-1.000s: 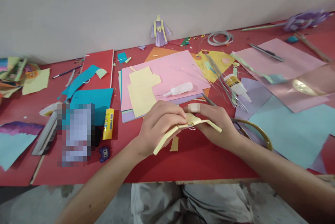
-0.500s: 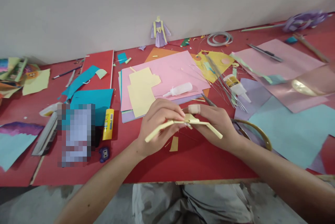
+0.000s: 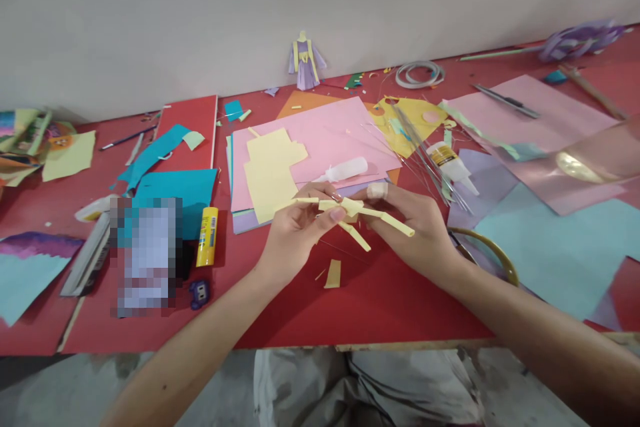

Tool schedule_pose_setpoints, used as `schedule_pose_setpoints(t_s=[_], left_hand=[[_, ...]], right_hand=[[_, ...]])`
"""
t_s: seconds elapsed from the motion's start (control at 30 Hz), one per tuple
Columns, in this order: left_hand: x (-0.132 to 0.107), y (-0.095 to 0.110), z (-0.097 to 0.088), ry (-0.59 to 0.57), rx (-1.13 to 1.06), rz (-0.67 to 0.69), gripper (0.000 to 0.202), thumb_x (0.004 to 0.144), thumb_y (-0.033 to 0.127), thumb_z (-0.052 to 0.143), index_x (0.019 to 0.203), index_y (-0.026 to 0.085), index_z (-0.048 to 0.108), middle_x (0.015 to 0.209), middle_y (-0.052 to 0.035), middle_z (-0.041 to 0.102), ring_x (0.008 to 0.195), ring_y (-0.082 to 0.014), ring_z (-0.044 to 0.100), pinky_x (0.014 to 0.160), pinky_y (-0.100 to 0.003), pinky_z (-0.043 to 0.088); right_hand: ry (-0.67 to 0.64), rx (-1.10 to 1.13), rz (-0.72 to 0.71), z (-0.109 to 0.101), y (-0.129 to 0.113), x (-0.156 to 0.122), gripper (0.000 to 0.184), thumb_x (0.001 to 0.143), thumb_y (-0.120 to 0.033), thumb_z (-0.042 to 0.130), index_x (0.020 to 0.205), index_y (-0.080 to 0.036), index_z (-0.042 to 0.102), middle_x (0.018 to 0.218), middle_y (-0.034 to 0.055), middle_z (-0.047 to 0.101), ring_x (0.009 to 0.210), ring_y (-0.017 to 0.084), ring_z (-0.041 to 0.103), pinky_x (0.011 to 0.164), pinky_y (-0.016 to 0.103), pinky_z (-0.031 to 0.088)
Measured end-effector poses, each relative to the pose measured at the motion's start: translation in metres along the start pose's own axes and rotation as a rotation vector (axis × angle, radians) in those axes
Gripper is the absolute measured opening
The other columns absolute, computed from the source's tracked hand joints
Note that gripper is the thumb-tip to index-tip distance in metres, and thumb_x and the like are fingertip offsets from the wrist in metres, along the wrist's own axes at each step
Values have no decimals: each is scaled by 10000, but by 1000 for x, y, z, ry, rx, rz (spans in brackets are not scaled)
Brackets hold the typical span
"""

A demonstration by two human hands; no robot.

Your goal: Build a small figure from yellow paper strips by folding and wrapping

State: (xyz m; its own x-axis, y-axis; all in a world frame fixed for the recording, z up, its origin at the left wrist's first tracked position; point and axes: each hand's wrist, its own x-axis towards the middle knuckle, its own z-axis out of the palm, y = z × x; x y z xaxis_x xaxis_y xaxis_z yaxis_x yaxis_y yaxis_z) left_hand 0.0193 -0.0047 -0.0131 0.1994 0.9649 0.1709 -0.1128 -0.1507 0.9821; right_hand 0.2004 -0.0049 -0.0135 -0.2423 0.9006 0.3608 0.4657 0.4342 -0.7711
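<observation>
Over the red table [image 3: 350, 320], by a gray wall [image 3: 175, 20], holds a yellow paper figure [image 3: 353, 205] between both hands. Pinches its middle with the left hand [image 3: 297, 234], with thumb [image 3: 336, 215] on top. Grips it from the other side with the right hand [image 3: 417, 247], behind one thin tube [image 3: 395, 224].

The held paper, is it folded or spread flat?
Not spread flat: the paper shows narrow strips at angles. Folded or rolled, unclear.

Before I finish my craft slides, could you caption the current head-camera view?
Left hand and right hand hold a thin-limbed, pale-yellow paper piece above a cluttered, red-topped table.
</observation>
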Motion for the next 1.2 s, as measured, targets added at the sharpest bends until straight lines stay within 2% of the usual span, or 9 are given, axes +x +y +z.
schedule_pose_setpoints(t_s=[0.07,0.23,0.4,0.53,0.67,0.77,1.0,1.2], left_hand=[[0,2,0,-12,6,25,118,820,299,684,746,214,649,946,-39,576,883,-146,577,755,-291,530],[0,0,-1,2,-53,12,141,798,301,708,725,194,651,960,-37,570,840,-125,559,756,-271,524],[0,-4,0,9,-185,-69,95,803,279,704,761,198,675,925,-24,582,832,-110,567,752,-238,525],[-1,-5,2,23,-248,-119,106,778,278,727,765,193,665,912,-22,600,850,-124,596,776,-259,534],[0,-7,1,47,-219,-137,151,760,316,741,785,190,660,917,-28,614,846,-130,608,762,-266,541],[0,-9,-2,59,-184,-142,163,771,334,731,829,198,663,879,-20,629,833,-121,611,752,-247,541],[0,-10,-4,5,-195,-145,135,820,322,686,876,200,680,847,-19,673,790,-115,635,749,-244,539],[1,-10,-4,17,-147,-167,190,819,366,683,884,188,669,801,-20,684,777,-130,651,718,-250,531]], right_hand=[[-21,6,-27,0,-2,1,48,826,-152,583,831,-189,614,731,11,666,647,130,607,624,239,477],[-55,-7,-201,4,-1,0,96,863,-133,547,795,-182,595,654,-8,600,583,109,556,554,215,431],[-101,-5,-170,6,0,-3,105,871,-154,553,807,-200,622,678,-1,635,608,128,587,576,228,461],[-140,-21,-141,6,0,-4,133,884,-203,554,780,-215,636,663,8,647,656,161,633,602,251,492],[-145,-48,-151,7,3,-4,128,889,-213,553,799,-217,644,679,13,664,676,170,651,615,258,500],[-127,-74,-210,7,5,-4,106,892,-205,554,820,-211,632,708,14,671,704,168,657,639,258,499],[-85,-135,-308,8,6,-4,72,881,-164,559,834,-193,605,759,23,694,635,138,634,597,240,479],[-68,-152,-317,8,4,-2,79,873,-167,555,811,-198,592,678,1,657,558,119,591,542,224,447]])
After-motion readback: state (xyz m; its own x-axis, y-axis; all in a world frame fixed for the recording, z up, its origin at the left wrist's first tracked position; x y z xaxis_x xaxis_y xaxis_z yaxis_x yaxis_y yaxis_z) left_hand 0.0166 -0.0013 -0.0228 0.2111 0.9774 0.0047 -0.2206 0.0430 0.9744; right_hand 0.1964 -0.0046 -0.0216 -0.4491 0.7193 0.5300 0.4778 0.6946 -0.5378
